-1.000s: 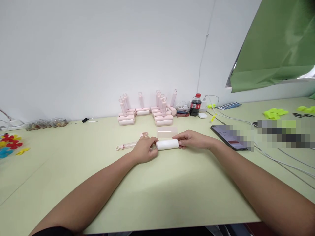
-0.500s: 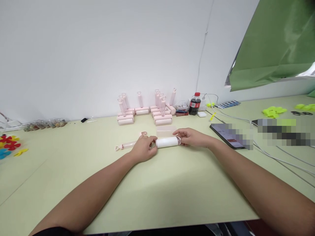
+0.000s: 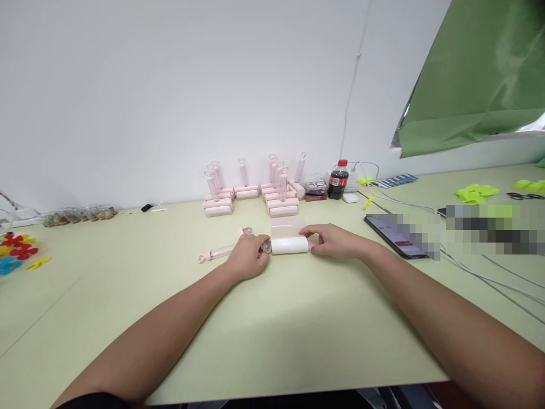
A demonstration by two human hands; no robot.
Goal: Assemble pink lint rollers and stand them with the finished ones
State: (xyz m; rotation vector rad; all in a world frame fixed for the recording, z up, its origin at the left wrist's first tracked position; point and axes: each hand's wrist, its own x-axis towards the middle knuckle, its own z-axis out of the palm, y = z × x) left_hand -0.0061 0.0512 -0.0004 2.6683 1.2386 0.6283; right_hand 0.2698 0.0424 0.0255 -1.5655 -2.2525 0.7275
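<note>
A white lint roller refill roll [image 3: 289, 245] lies sideways on the table between my hands. My left hand [image 3: 247, 255] pinches a clear, pinkish round end cap [image 3: 267, 246] just left of the roll's end. At the opposite end, the fingers of my right hand [image 3: 330, 241] are closed around a pinkish end piece [image 3: 311, 246], partly hidden by them. Behind the roll stands a translucent pink cover [image 3: 286, 228]. Left of my left hand lies a clear pink handle [image 3: 215, 253] with a heart-shaped loop, and a small pink part [image 3: 246, 231] sits behind that hand.
Several pink lint rollers [image 3: 283, 205] with upright handles stand along the wall. Farther right are a cola bottle [image 3: 338, 180], a phone [image 3: 394, 234] and white cables [image 3: 472, 267]. Colourful flower-shaped pieces [image 3: 21, 250] lie at far left, yellow ones [image 3: 476, 193] at right.
My left hand has shifted slightly left, and a round end cap now shows between its fingers and the roll. My right hand stays at the roll's right end.
</note>
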